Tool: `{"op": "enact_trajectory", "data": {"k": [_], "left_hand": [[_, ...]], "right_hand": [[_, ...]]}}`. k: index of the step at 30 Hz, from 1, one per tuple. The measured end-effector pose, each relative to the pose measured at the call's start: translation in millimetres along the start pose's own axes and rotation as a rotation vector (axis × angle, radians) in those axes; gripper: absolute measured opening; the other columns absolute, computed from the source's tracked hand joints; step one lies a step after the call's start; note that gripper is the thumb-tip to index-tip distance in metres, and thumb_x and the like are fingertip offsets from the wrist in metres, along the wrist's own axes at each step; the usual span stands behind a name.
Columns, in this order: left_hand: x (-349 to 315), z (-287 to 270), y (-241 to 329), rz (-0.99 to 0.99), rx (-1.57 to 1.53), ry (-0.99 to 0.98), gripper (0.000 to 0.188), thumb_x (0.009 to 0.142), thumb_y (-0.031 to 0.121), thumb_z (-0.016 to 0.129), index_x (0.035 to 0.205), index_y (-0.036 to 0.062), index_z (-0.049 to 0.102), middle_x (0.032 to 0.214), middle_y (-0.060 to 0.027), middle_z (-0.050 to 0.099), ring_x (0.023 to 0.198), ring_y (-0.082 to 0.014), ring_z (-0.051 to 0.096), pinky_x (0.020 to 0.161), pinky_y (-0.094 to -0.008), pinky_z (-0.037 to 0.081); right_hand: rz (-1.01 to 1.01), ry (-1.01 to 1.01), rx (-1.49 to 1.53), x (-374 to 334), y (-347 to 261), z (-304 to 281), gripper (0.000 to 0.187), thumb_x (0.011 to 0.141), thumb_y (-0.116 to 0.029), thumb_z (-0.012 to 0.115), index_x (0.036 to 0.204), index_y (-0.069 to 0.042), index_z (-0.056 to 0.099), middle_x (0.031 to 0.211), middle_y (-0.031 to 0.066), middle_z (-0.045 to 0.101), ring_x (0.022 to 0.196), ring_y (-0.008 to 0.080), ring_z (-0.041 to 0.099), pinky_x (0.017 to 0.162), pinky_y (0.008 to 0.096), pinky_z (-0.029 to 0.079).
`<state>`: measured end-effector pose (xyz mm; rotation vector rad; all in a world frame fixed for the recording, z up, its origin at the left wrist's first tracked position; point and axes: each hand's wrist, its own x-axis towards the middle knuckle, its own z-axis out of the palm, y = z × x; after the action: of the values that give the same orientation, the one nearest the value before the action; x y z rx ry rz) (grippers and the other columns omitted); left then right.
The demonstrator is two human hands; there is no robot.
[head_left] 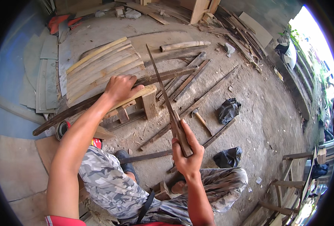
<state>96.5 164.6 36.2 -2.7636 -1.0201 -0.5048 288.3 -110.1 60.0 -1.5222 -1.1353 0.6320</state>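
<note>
My left hand is closed over a long dark wooden strip, pressing it down on a slatted wooden pallet. The strip lies aslant, running from the lower left up to the right past the pallet's edge. In my right hand is the wooden handle of a handsaw, fingers wrapped round it. Its narrow blade is seen almost edge-on, pointing up and away. The blade crosses the strip in view, just right of the pallet; whether it touches the wood I cannot tell.
Several loose strips lie on the dirt floor beyond the saw. A hammer rests near two black plastic bags. Left of my forearm stands a red-rimmed can. Scrap wood is piled at the back; a wooden frame stands at right.
</note>
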Motion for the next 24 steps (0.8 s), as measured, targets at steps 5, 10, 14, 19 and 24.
{"op": "enact_trajectory", "data": {"k": [5, 10, 14, 19, 24], "left_hand": [[-1.5, 2.2, -3.0, -0.025, -0.018, -0.01, 0.048, 0.092, 0.048, 0.065, 0.087, 0.0009, 0.069, 0.078, -0.0166, 0.07, 0.074, -0.0345, 0.07, 0.063, -0.0444, 0.056], [-1.2, 1.3, 4.5, 0.017, 0.044, -0.031, 0.048, 0.099, 0.049, 0.056, 0.121, 0.0075, 0.067, 0.098, -0.0134, 0.069, 0.073, -0.028, 0.071, 0.059, -0.0397, 0.058], [-1.6, 7.1, -7.3, 0.223, 0.102, 0.023, 0.051, 0.102, 0.046, 0.051, 0.15, 0.0286, 0.044, 0.112, -0.0083, 0.064, 0.068, -0.0217, 0.069, 0.054, -0.0328, 0.061], [-5.7, 8.7, -7.2, 0.169, -0.03, 0.087, 0.054, 0.102, 0.049, 0.051, 0.148, 0.0204, 0.047, 0.101, -0.0103, 0.066, 0.073, -0.0257, 0.07, 0.062, -0.0379, 0.063], [1.4, 2.3, -2.0, -0.07, -0.072, -0.149, 0.058, 0.099, 0.057, 0.049, 0.115, 0.0038, 0.066, 0.095, -0.0141, 0.067, 0.081, -0.0309, 0.071, 0.071, -0.0467, 0.059]], "right_hand": [[-0.032, -0.031, -0.068, -1.5, -16.7, -0.8, 0.058, 0.084, 0.0, 0.067, 0.14, -0.005, 0.057, 0.108, 0.0207, 0.074, 0.1, 0.025, 0.074, 0.082, 0.0282, 0.055], [0.031, -0.024, -0.026, -6.1, -10.1, 2.1, 0.059, 0.084, 0.001, 0.067, 0.141, -0.006, 0.057, 0.106, 0.0196, 0.075, 0.1, 0.0189, 0.073, 0.082, 0.0276, 0.055], [0.082, 0.008, 0.041, -13.2, -3.6, 4.3, 0.06, 0.083, 0.002, 0.066, 0.142, -0.007, 0.057, 0.104, 0.0177, 0.075, 0.097, 0.0145, 0.072, 0.082, 0.0272, 0.054], [0.092, 0.002, 0.05, -16.7, -3.8, -2.2, 0.06, 0.083, 0.002, 0.066, 0.142, -0.007, 0.057, 0.105, 0.0172, 0.075, 0.096, 0.0141, 0.072, 0.082, 0.0267, 0.053], [0.12, -0.055, -0.03, -16.6, -11.4, -6.4, 0.058, 0.084, -0.001, 0.068, 0.141, -0.008, 0.057, 0.102, 0.0183, 0.075, 0.095, 0.0145, 0.073, 0.079, 0.0266, 0.054]]}}
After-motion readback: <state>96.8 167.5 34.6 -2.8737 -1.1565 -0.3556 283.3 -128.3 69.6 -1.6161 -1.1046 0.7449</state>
